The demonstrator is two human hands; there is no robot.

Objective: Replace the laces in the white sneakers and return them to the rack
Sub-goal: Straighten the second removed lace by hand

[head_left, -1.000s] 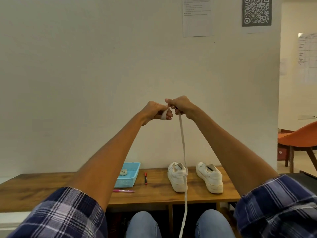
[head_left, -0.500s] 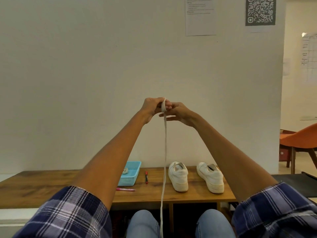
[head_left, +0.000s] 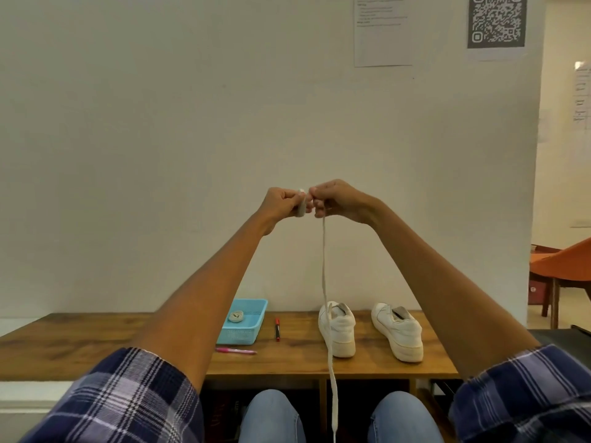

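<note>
Both hands are raised before the wall, the left hand (head_left: 281, 204) gripping the wound part of the lace (head_left: 325, 282) and the right hand (head_left: 335, 199) pinching it, while the sneakers (head_left: 339, 334) stand on the bench (head_left: 80, 346).

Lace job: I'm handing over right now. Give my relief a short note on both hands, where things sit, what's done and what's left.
Left hand: raised, grips a small wound coil of lace.
Right hand: pinches the same lace beside the coil; the rest hangs down between the knees.
Sneakers: both on the wooden bench, heels toward you; no laces visible from behind.
Blue basket: left of the sneakers, holds another coiled lace. Two pens lie beside it.
Done: one lace out and partly wound.
Left: likely finish winding, lace both sneakers, return them to the rack.
</note>
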